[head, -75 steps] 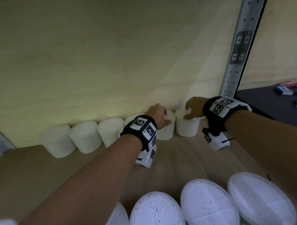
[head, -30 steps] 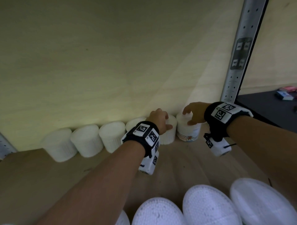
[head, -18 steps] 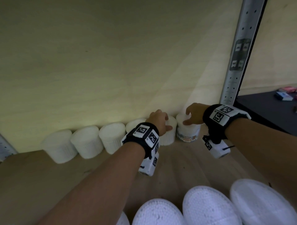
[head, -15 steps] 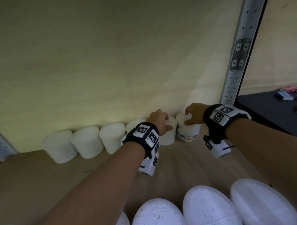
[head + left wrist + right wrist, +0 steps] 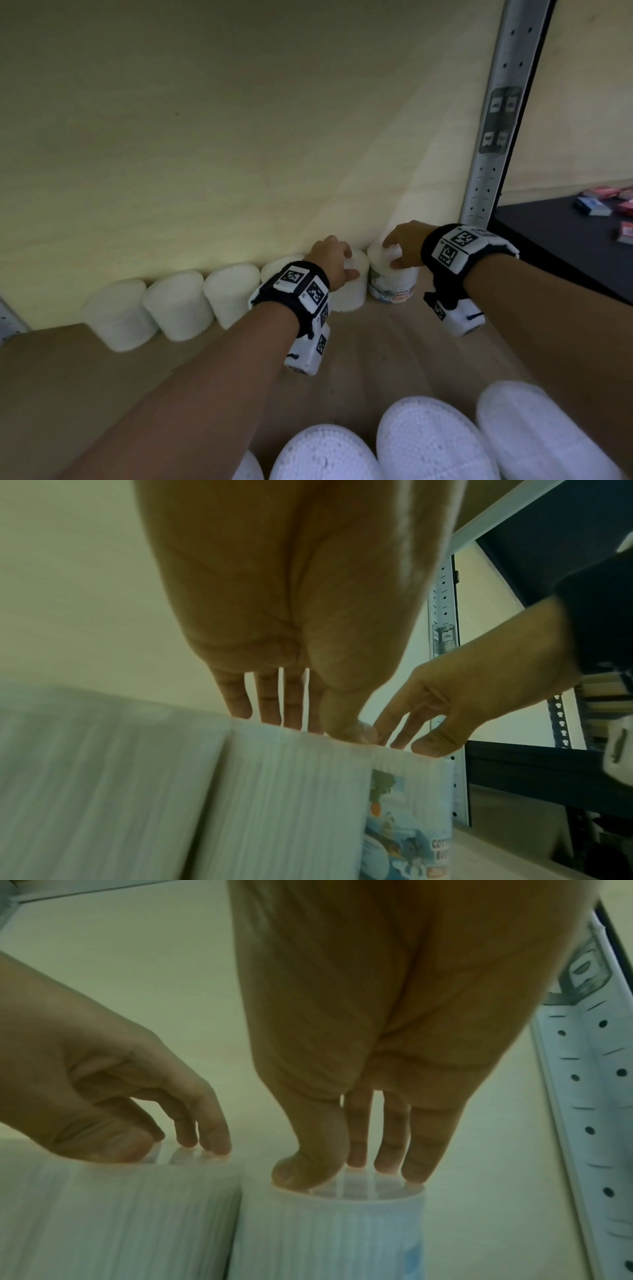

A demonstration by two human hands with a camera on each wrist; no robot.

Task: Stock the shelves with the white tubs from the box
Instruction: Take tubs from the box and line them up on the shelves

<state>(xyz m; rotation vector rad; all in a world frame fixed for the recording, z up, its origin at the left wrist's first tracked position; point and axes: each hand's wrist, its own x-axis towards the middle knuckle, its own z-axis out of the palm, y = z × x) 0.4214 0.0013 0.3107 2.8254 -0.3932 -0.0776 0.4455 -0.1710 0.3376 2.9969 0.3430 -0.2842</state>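
The right hand (image 5: 406,244) grips the rim of the end tub (image 5: 394,279) with curled fingers (image 5: 390,1150), thumb on the near edge, likely turning its label to the front. The left hand (image 5: 330,262) holds the next tub (image 5: 349,291) the same way, probably steadying it. Both tubs stand touching, ending the row along the shelf (image 5: 376,349) back, by the right post (image 5: 493,113). More tubs (image 5: 431,442) wait near.

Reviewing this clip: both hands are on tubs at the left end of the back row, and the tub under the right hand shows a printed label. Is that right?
Not quite. The hands are at the right end of the back row, beside the metal upright, as the head view shows. The right hand does grip the labelled tub, and the left hand is on the plain tub next to it.
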